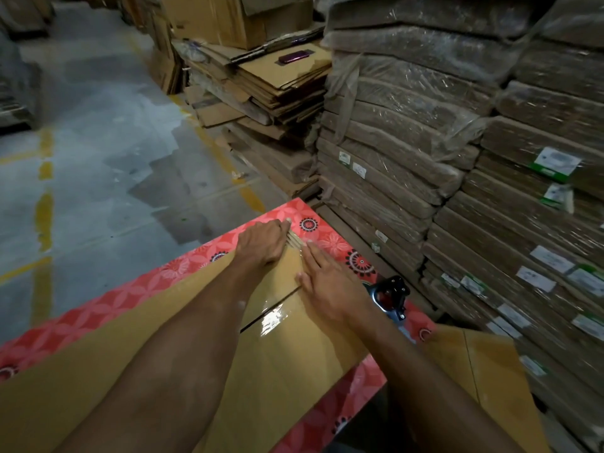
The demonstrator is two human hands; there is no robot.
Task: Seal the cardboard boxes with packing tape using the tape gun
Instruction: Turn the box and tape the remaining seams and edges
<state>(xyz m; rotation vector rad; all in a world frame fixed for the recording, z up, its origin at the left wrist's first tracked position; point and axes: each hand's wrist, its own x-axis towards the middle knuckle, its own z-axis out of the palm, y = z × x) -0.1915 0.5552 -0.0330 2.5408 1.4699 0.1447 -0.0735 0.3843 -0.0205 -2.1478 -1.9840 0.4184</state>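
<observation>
Head view, looking down over both forearms: a cardboard box [183,325] lies flat-topped on the table [108,305], which wears a red cloth with a flower print. A glossy strip of clear tape [274,319] runs along the seam in the middle of the box top, catching the light, and it bunches into wrinkles at the far edge of the box.

The left hand [264,242] is right at that far edge, knuckles up, fingers bent down over the rim of the box just beside the wrinkled tape, so it grips the box edge. The right hand [324,283] lies flat on the box top next to it, fingers straight and together, pressing down by the tape line; it holds nothing.

The tape gun [391,297], black and blue, sits on the red cloth just beside the right wrist, off the right side of the box, and neither hand touches it. Another piece of brown cardboard [474,374] shows at the lower right, past the table corner.

Beyond the table, a pile of flattened cartons [277,89] leans in layers, with a small dark purple object [294,56] on top. To the right stand tall stacks of plastic-wrapped bundles [425,132], many with white and green labels. On the left, a grey concrete floor [98,125] with worn yellow lines
</observation>
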